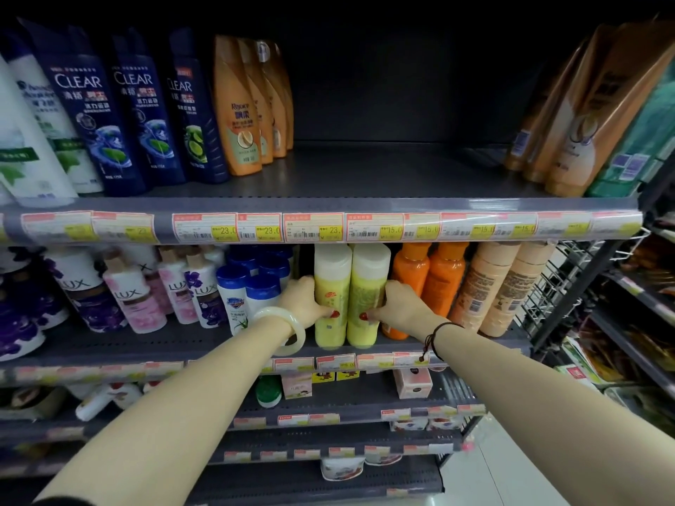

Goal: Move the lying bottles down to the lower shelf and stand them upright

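head view | faces forward, slightly down | close to store shelves (328, 206) | arm's reach

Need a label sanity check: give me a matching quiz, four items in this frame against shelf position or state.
Items:
1. yellow bottles
2. CLEAR bottles
3. orange bottles
4. LUX bottles

States:
A. upper shelf, left
B. held between left hand and right hand
C. lower shelf, left of the hands
D. lower shelf, right of the hands

Pairs: 1-B, 2-A, 3-D, 4-C
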`<state>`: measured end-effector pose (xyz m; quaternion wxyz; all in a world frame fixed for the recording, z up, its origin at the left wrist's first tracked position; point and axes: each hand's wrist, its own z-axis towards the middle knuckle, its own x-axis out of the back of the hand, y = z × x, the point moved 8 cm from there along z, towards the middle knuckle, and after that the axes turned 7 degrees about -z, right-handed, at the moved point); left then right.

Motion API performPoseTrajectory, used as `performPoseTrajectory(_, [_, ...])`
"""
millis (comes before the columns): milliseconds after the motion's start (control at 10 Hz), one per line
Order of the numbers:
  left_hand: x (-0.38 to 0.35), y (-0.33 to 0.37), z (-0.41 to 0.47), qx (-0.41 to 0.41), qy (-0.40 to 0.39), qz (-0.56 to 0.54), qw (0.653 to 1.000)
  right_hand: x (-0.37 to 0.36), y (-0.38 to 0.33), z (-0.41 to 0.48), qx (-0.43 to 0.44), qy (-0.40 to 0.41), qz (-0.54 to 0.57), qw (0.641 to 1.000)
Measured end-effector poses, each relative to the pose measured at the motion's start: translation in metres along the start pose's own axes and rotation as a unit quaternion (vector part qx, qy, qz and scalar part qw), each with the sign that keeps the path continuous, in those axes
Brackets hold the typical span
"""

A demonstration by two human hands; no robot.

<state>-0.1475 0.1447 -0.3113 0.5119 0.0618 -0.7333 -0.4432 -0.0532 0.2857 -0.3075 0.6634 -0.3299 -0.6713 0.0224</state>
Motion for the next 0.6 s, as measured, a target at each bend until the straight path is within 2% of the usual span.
performPoseTrajectory(200, [-0.003, 0.004, -0.007, 0.011, -0.029, 0.042, 0.999, 0.004, -0.001, -0.011, 0.000, -0.013, -0.020, 1.000])
performPoseTrajectory(500, [0.012, 0.033, -0.041, -0.043, -0.158, 0.163, 0.973, 0.020, -0.021, -0.045, 0.028, -0.073, -0.128, 0.989])
performPoseTrajectory(600, [0.025, 0.047, -0.048, -0.055, -0.169, 0.160, 0.971, 0.027, -0.032, -0.056, 0.028, -0.079, -0.131, 0.988])
